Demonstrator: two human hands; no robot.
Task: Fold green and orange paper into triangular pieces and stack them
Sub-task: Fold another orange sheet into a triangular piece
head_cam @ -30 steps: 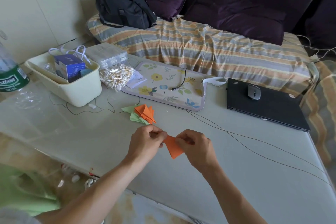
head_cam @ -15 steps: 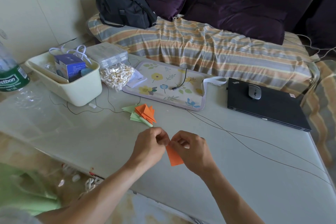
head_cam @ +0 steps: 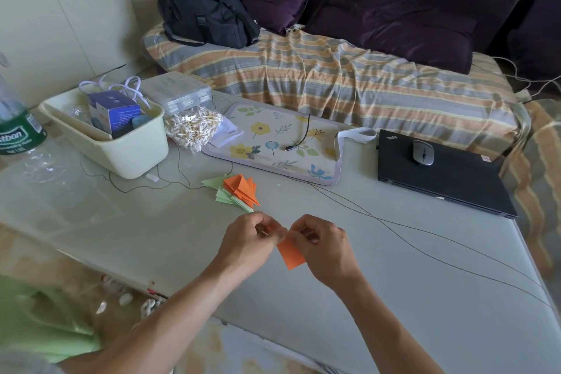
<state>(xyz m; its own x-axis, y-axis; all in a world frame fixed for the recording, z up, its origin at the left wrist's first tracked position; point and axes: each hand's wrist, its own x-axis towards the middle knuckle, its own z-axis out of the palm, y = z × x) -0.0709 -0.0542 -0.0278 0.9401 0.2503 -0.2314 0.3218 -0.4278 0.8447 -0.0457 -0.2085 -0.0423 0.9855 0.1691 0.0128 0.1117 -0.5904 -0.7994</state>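
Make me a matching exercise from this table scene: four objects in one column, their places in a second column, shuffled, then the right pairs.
Objects:
1. mouse
2. blue box
3. orange paper
4. cable plug

Places:
A. on the floral mat
B. pinched between both hands
C. on the closed laptop
D. inside the pale tub

Pairs: 1-C, 2-D, 3-B, 4-A

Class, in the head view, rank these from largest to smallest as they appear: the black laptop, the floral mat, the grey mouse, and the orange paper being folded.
1. Floral mat and black laptop: too alike to separate.
2. Orange paper, though it sits nearer the camera.
3. Grey mouse.
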